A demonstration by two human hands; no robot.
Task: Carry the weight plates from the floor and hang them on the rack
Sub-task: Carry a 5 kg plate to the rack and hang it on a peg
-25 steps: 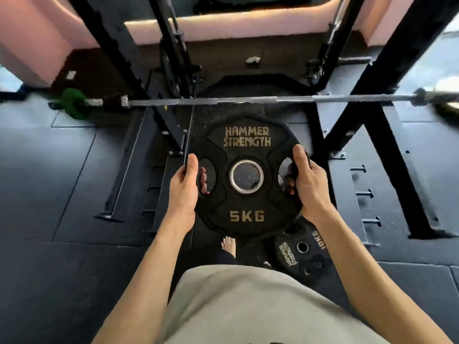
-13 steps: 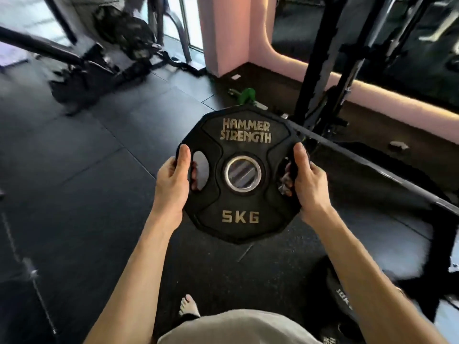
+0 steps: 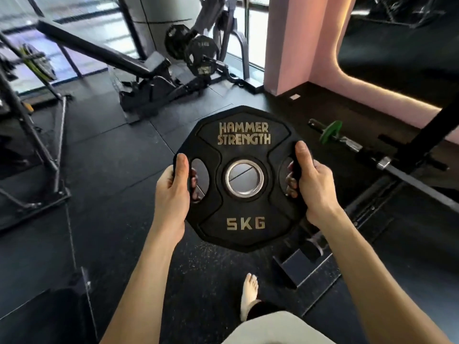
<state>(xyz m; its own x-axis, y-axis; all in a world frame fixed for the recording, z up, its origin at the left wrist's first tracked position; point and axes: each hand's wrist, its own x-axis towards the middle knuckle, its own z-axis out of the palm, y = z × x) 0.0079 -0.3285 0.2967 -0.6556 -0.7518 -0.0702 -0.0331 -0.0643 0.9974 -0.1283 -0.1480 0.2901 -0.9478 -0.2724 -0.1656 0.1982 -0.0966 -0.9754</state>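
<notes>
A black weight plate (image 3: 243, 180) marked HAMMER STRENGTH and 5KG is held up in front of me, face toward the camera, above the floor. My left hand (image 3: 172, 192) grips its left handle slot, thumb on the front and fingers through the opening. My right hand (image 3: 313, 184) grips the right slot the same way. Far ahead, a plate rack (image 3: 213, 63) beside the window carries black plates (image 3: 202, 54) on its pegs.
A black bench machine (image 3: 139, 78) stands ahead on the left. A barbell with a green plate (image 3: 330, 131) lies low on the right, beside a black upright (image 3: 427, 135). A pink pillar (image 3: 305, 40) rises behind. My bare foot (image 3: 249, 294) stands on the rubber floor.
I have turned to the left with the plate held in both hands. The barbell and frame slid to the right of view, and the rack with hung plates came closer ahead.
</notes>
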